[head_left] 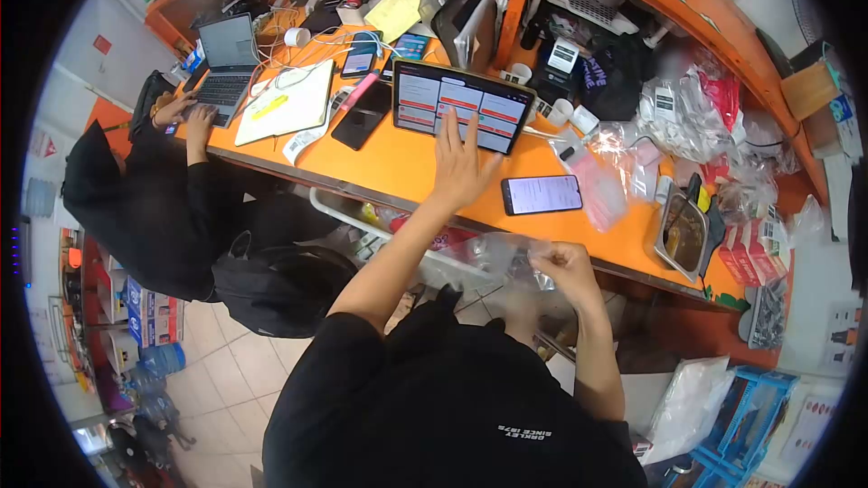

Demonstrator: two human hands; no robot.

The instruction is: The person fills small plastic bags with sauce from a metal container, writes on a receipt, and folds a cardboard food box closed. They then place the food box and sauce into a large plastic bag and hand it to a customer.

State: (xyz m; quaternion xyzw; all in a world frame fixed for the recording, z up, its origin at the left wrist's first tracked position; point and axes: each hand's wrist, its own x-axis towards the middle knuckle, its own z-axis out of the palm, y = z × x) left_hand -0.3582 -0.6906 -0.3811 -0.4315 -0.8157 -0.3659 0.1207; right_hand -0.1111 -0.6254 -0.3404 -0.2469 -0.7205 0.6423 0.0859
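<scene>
My left hand [459, 165] reaches out over the orange desk [398, 167], its fingers spread and touching the lower edge of a tablet [461, 107] that leans upright with a lit screen. My right hand [565, 269] is lower, near the desk's front edge, pinching a clear plastic bag [493, 258] with small contents. A phone [541, 194] with a lit screen lies flat between the two hands.
Another person in black [154, 208] sits at the left, typing on a laptop [226, 63]. A dark phone [362, 115], a notebook [287, 104], cables, several plastic bags [687, 117] and a metal tray [683, 235] crowd the desk. Blue crates [750, 416] stand at lower right.
</scene>
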